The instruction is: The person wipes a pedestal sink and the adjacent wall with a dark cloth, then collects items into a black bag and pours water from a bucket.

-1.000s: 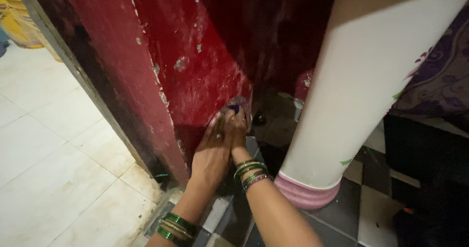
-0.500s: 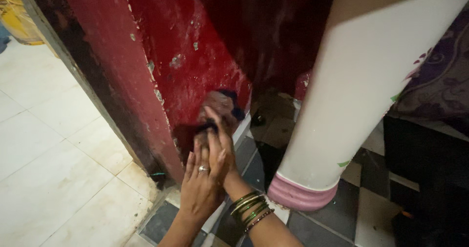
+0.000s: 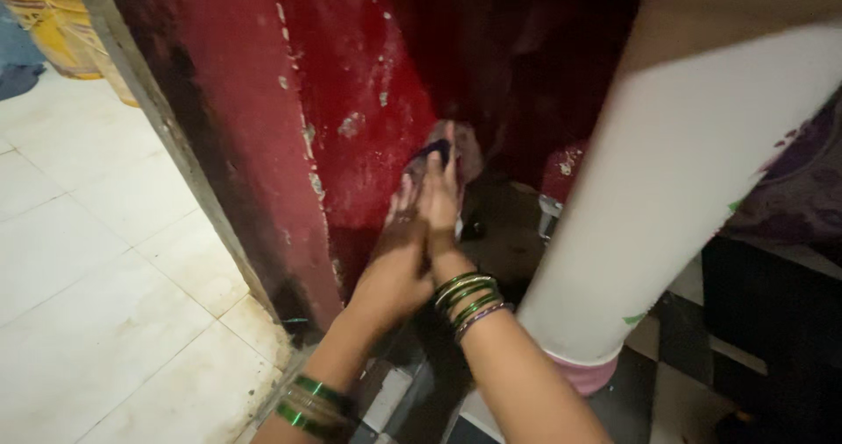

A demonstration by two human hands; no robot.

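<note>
Both my hands press a crumpled cloth [image 3: 458,148] against the edge of a chipped red wall [image 3: 351,93]. My right hand [image 3: 438,200] lies flat with fingers stretched up over the cloth. My left hand [image 3: 396,260] sits just beside and below it, its fingertips reaching toward the cloth's lower edge. Green bangles ring both wrists. Most of the cloth is hidden behind my fingers.
A large white cylinder with a pink ribbed base [image 3: 667,207] leans at the right, close to my right forearm. A dark recess [image 3: 517,67] opens behind the wall edge. White floor tiles [image 3: 96,295] spread to the left, dark tiles [image 3: 667,383] to the right. Yellow containers [image 3: 44,23] stand far left.
My hands and the cloth have slid upward and to the right along the red wall edge. The view has shifted closer to the white cylinder.
</note>
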